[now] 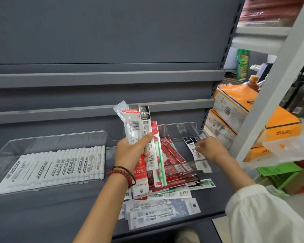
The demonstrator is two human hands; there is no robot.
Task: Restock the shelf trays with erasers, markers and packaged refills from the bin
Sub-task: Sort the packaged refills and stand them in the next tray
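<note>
Gripping a fan of refill packs (139, 127) upright above the shelf (60, 216), the left hand (130, 151) has fingers curled round their middle. The right hand (209, 149) fingers (199, 145) pinch the right edge of a black pack (193, 151) lying in the right tray (191, 124), beside red packs (172, 153). In the left tray (60, 135): markers (60, 165) in a row. In front of the right tray lie loose packs (156, 207).

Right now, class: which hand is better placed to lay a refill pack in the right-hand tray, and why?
Right. The right hand is over the right tray, pinching a black pack; the left hand grips a bundle of packs.
</note>
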